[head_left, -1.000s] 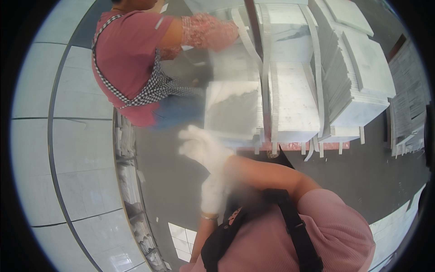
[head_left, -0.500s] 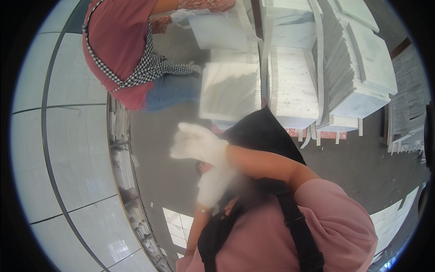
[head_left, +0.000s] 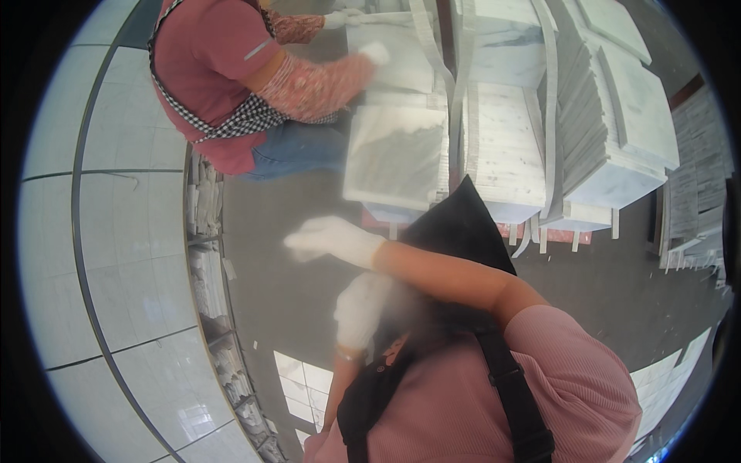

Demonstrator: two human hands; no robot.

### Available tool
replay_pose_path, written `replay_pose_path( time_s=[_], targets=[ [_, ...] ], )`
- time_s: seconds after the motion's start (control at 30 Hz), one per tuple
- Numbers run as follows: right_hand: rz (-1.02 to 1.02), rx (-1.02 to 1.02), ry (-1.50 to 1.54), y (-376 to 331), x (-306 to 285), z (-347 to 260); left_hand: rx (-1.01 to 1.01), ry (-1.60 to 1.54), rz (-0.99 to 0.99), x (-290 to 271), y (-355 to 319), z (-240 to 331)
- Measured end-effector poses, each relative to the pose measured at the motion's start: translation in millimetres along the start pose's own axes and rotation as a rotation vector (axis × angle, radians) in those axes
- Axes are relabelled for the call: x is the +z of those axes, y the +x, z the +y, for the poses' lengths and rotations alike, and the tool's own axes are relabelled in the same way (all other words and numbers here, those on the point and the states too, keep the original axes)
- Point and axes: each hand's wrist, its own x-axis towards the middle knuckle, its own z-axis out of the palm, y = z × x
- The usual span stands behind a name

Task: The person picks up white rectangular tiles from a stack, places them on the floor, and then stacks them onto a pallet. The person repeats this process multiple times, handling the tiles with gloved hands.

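Both my hands wear white gloves and are in front of my body, over the grey floor. My right hand [head_left: 328, 238] reaches across to the left, its fingers stretched out and pointing left, with nothing seen in it. Just below its wrist is my left hand [head_left: 360, 310], raised close to my chest. Blur and the right forearm hide the left fingers. A black apron [head_left: 463, 231] hangs from my front and sticks out past my right forearm. Nearest beyond my hands is a stack of grey-veined white marble tiles [head_left: 395, 158].
A co-worker [head_left: 220, 58] in a pink shirt and checked apron leans over a farther tile stack [head_left: 405, 73] at upper left. Strapped tile stacks [head_left: 502, 143] and tilted slabs [head_left: 614, 116] stand at right. Left, large white panels [head_left: 131, 255] edge a rack of stacked pieces [head_left: 208, 285].
My right hand has gone from curled to stretched fingers; my left hand has risen slightly. The co-worker's tilted tile now lies on the far stack, with one hand drawn over it.
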Motion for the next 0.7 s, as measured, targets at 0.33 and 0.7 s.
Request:
replay_pose_path(
  time_s=[0.33, 0.7],
  targets=[
    [0.277, -0.344, -0.805, -2.8, 4.1, 16.3, -0.317, -0.425, 0.054, -8.4, 7.1, 10.7],
    [-0.114, -0.313, -0.624, -3.5, -12.4, 23.2, 0.138, -0.222, -0.193, -25.8, -1.7, 6.1]
  ],
)
